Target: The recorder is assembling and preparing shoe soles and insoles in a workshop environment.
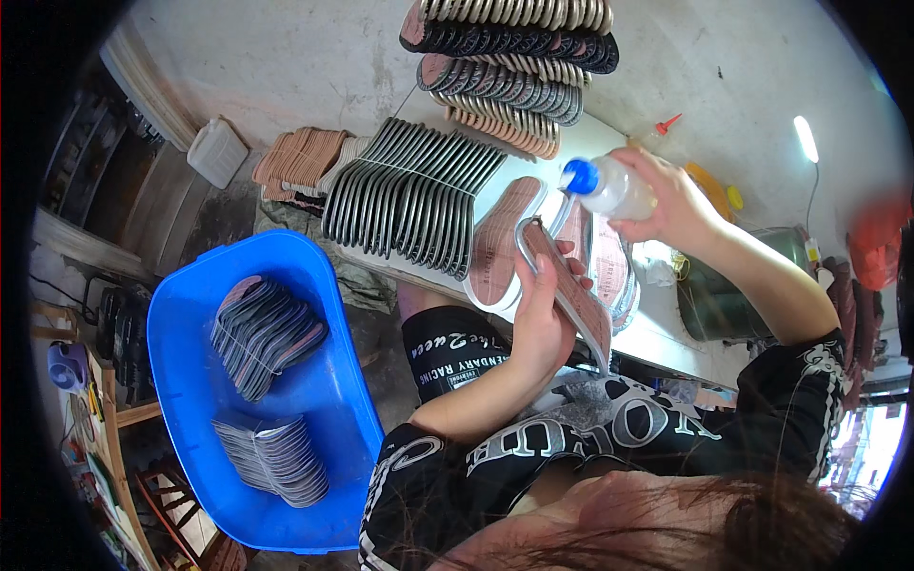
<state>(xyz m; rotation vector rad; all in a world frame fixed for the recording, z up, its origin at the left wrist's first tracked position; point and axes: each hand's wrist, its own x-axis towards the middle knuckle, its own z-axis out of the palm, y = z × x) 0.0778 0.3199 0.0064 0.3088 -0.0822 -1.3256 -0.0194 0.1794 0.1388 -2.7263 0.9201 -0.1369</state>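
Note:
My left hand (547, 319) is closed around a shoe insole (578, 297), pinkish-brown on its face with a pale grey edge, held tilted above the table. In my right hand (671, 200) is a translucent squeeze bottle (621, 190) with a blue cap, tipped so that its nozzle points left, just above the insole's upper end. More pink insoles lie flat on the white tabletop (657, 328); one large insole (502, 249) sits left of my left hand, and others are partly hidden behind what I hold. I cannot tell whether anything flows from the nozzle.
A tied bundle of dark-edged insoles (409, 195) stands left on the table, with taller stacks (509, 38) against the wall. A blue tub (171, 381) holding two bundles is at lower left. Also here are a white jug (218, 152), a red nozzle (668, 125) and a green drum (733, 285).

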